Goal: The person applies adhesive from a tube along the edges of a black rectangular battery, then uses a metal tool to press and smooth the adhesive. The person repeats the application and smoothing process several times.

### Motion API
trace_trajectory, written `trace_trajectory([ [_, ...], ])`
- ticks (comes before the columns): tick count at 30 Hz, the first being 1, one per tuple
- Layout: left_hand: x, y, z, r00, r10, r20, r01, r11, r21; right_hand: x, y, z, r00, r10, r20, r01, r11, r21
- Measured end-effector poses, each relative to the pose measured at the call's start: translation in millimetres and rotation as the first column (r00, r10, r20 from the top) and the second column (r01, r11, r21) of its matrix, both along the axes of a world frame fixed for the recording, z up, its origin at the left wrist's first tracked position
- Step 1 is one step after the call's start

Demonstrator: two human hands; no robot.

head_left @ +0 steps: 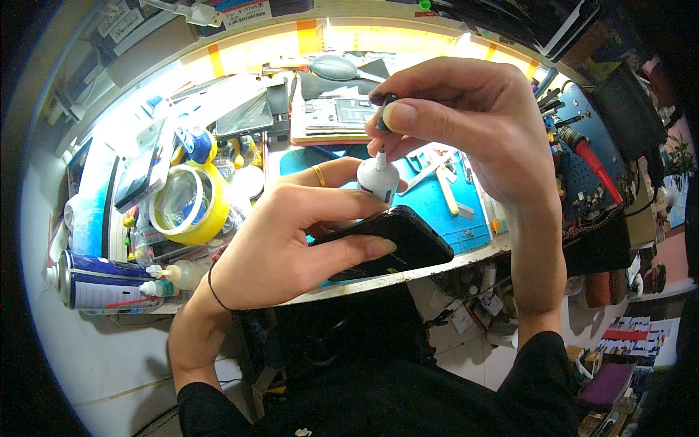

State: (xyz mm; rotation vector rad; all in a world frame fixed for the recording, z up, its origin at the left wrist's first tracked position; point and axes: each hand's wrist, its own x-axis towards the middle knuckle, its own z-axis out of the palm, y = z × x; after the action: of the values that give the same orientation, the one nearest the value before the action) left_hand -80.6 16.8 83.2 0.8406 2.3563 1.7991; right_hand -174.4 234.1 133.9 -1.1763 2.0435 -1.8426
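My left hand [273, 244] is closed on a black smartphone [411, 247], its thumb lying along the near face. The same hand's fingers also steady a small white squeeze bottle [377, 180] with a narrow nozzle, upright just behind the phone. Above the nozzle, my right hand [477, 109] pinches a small black cap [386, 115] between thumb and fingers. The cap sits right over the nozzle tip; whether the two touch I cannot tell. Part of the bottle's lower end is hidden by the phone and fingers.
A blue work mat [466, 229] with small tools lies behind the hands. To the left are yellow tape rolls [211, 218], a spray can [102, 280] and small bottles [182, 274]. A red-handled tool [601, 171] stands at the right. An opened device [331, 116] lies at the back.
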Motion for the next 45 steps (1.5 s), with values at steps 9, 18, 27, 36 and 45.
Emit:
trace_trajectory([
  [9,1.5,1.6,3.1,0.999,0.023,0.036,-0.023,1.000,0.005,0.1,0.0,0.4,1.000,0.003,-0.005,-0.003,1.000,-0.004],
  [18,2.4,2.6,4.8,0.998,0.038,0.048,-0.039,0.999,0.005,0.4,0.0,-0.5,1.000,0.002,-0.015,-0.003,1.000,-0.015],
  [27,0.7,-0.8,0.3,0.999,-0.005,-0.033,0.005,1.000,-0.009,0.7,-0.3,-0.1,1.000,0.006,-0.011,-0.006,1.000,-0.008],
  [36,1.6,2.2,3.2,0.998,0.013,0.059,-0.014,1.000,0.016,-0.4,1.7,-0.3,0.999,-0.001,-0.032,0.001,1.000,0.023],
  [45,-0.1,0.5,0.0,0.999,-0.023,-0.038,0.023,1.000,0.003,0.8,3.1,0.9,0.999,0.007,-0.044,-0.006,1.000,0.025],
])
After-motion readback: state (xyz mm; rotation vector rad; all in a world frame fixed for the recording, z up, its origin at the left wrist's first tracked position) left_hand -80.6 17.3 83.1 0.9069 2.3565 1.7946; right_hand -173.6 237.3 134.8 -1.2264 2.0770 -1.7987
